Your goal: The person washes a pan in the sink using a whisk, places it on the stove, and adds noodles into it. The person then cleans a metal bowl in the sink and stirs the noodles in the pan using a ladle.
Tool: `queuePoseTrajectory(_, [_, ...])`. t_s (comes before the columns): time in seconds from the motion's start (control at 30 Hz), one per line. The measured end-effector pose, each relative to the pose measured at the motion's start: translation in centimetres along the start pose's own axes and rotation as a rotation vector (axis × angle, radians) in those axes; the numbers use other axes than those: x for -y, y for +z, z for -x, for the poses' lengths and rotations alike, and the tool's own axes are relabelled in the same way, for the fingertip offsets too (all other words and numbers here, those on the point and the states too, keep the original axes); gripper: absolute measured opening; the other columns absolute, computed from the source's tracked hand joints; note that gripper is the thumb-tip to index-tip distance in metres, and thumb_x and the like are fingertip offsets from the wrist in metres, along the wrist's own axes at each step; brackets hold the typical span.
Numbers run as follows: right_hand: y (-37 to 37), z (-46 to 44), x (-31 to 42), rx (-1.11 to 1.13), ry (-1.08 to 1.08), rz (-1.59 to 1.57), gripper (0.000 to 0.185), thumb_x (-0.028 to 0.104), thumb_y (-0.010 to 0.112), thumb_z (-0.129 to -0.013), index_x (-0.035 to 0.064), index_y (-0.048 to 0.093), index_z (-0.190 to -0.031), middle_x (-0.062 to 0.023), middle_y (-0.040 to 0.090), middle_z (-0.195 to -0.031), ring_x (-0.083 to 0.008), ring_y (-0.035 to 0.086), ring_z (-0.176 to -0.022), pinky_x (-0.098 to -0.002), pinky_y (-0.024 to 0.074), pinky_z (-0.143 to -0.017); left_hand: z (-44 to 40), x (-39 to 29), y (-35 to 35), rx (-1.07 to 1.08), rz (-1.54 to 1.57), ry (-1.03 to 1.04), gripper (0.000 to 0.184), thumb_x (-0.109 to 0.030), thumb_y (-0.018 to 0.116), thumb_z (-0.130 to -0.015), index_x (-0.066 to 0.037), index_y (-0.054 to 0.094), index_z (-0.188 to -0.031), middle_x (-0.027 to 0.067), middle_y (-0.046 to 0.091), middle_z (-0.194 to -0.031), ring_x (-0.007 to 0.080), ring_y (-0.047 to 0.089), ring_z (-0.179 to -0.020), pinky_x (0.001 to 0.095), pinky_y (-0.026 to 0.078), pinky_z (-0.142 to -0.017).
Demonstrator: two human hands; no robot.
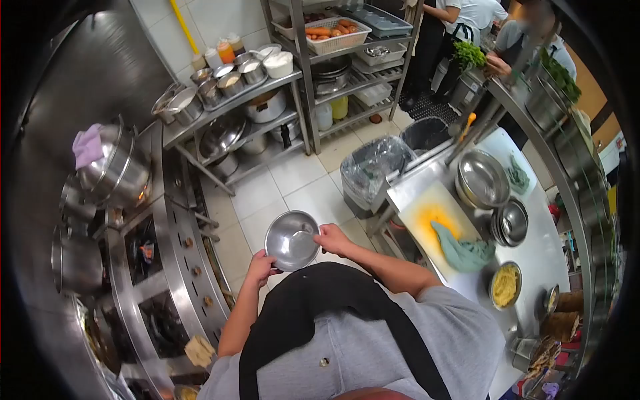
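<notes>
A shiny steel mixing bowl [292,240] is held out in front of my black apron, over the tiled floor. Its inside faces up, and I see nothing in it but reflections. My left hand [262,268] grips the lower left rim, thumb on the inner side. On the right rim, my right hand [333,240] is closed around the edge with its thumb over the top. The fingers of both hands are partly hidden under the bowl.
Left is a stove [167,267] with burners and a large pot [117,163]. Ahead stand a steel shelf [227,100] of pots and a lined bin [377,167]. The right counter holds a cutting board [413,207], green cloth [463,248] and bowls [481,179]. People stand beyond.
</notes>
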State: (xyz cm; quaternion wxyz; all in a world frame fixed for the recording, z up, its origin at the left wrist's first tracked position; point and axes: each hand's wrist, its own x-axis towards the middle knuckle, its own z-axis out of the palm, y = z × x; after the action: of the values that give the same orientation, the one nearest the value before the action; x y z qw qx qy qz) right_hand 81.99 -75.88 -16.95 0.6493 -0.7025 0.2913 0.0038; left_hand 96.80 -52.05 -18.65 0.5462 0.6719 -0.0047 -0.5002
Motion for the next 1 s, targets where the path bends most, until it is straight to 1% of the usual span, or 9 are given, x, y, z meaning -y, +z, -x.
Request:
queuePoseTrajectory(0.17, [-1.7, -13.2, 1.9, 0.062, 0.189, -0.23, 0.016, 0.013, 0.064, -0.085, 0.0005, 0.056, -0.08, -0.0083, 0.057, -0.078, -0.0185, 0.059, -0.065, -0.0361, 0.0577, -0.055, -10.2, -7.5, -2.0, -0.077, 0.007, 0.013, 0.034, 0.001, 0.055, -0.085, 0.001, 0.052, -0.119, 0.0164, 0.065, -0.107, 0.029, 0.069, -0.089, 0.0439, 0.062, -0.071])
queuePoseTrajectory(0.3, [-5.1, -18.2, 3.4, -0.169, 0.427, -0.336, 0.011, 0.014, 0.058, -0.089, 0.0051, 0.062, -0.092, -0.0044, 0.062, -0.079, -0.018, 0.061, -0.065, -0.0335, 0.0515, -0.052, -20.7, -14.4, -1.5, 0.076, -0.178, -0.002, 0.032, -0.006, 0.06, -0.087, 0.0, 0.054, -0.117, 0.0157, 0.065, -0.104, 0.0267, 0.068, -0.084, 0.042, 0.062, -0.069])
queuePoseTrajectory(0.33, [-5.3, -19.7, 2.8, -0.283, 0.461, -0.559, 0.009, 0.013, 0.056, -0.09, 0.0073, 0.062, -0.093, -0.0039, 0.062, -0.078, -0.0173, 0.06, -0.062, -0.0328, 0.0488, -0.049, -23.0, -16.8, -0.9, 0.104, -0.19, -0.015, 0.032, -0.006, 0.06, -0.087, 0.0, 0.054, -0.117, 0.0157, 0.065, -0.104, 0.0267, 0.068, -0.084, 0.042, 0.062, -0.069])
queuePoseTrajectory(0.5, [-10.9, -26.0, 1.5, -0.567, 0.522, -0.744, 0.007, 0.01, 0.056, -0.089, 0.0081, 0.063, -0.092, -0.0028, 0.061, -0.076, -0.0146, 0.058, -0.061, -0.0293, 0.0481, -0.043, -34.9, -28.1, 4.2, 0.244, -0.475, 0.068, 0.053, -0.026, 0.068, -0.089, 0.0, 0.048, -0.131, 0.0145, 0.066, -0.095, 0.0216, 0.066, -0.074, 0.0356, 0.055, -0.058])
queuePoseTrajectory(0.53, [-12.0, -26.9, 2.1, -0.634, 0.491, -0.761, 0.006, 0.009, 0.057, -0.089, 0.0085, 0.063, -0.091, -0.0023, 0.061, -0.074, -0.014, 0.058, -0.061, -0.0287, 0.0477, -0.043, -37.0, -30.7, 6.0, 0.217, -0.621, 0.161, 0.057, -0.031, 0.068, -0.089, 0.001, 0.048, -0.132, 0.0145, 0.067, -0.096, 0.0204, 0.065, -0.074, 0.0354, 0.055, -0.06])
queuePoseTrajectory(0.63, [-15.3, -30.5, 1.6, -0.799, 0.439, -0.836, 0.007, 0.011, 0.056, -0.089, 0.0069, 0.062, -0.089, -0.0024, 0.06, -0.071, -0.0133, 0.055, -0.052, -0.027, 0.0458, -0.04, -44.3, -37.7, 12.1, 0.234, -0.978, 0.5, 0.061, -0.039, 0.067, -0.088, 0.003, 0.051, -0.129, 0.0208, 0.068, -0.109, 0.0335, 0.065, -0.105, 0.0411, 0.049, -0.092])
queuePoseTrajectory(0.8, [-21.3, -35.0, 0.5, -0.842, 0.459, -1.006, 0.009, 0.01, 0.053, -0.093, 0.0059, 0.061, -0.091, -0.0028, 0.062, -0.07, -0.0129, 0.051, -0.047, -0.0267, 0.0427, -0.038, -55.1, -45.8, 24.6, 0.192, -0.941, 0.732, 0.059, -0.036, 0.068, -0.087, 0.004, 0.052, -0.127, 0.0196, 0.069, -0.11, 0.033, 0.066, -0.102, 0.0397, 0.051, -0.088])
queuePoseTrajectory(0.9, [-25.2, -38.7, 0.6, -0.852, 0.43, -1.104, 0.009, 0.009, 0.051, -0.092, 0.0055, 0.058, -0.088, -0.004, 0.06, -0.068, -0.0128, 0.05, -0.046, -0.0278, 0.0422, -0.037, -62.7, -49.5, 29.9, 0.066, -0.59, 0.566, 0.05, -0.029, 0.068, -0.088, 0.005, 0.055, -0.122, 0.0181, 0.07, -0.099, 0.0301, 0.068, -0.088, 0.0382, 0.052, -0.084])
queuePoseTrajectory(1.0, [-29.3, -41.9, 0.4, -0.828, 0.52, -1.095, 0.007, 0.01, 0.052, -0.091, 0.0072, 0.057, -0.086, -0.0025, 0.059, -0.068, -0.0126, 0.051, -0.047, -0.0278, 0.0428, -0.038, -68.1, -53.2, 32.7, -0.053, -0.202, 0.411, 0.027, -0.015, 0.063, -0.091, 0.003, 0.056, -0.109, 0.0085, 0.064, -0.085, 0.0168, 0.059, -0.06, 0.0327, 0.051, -0.063])
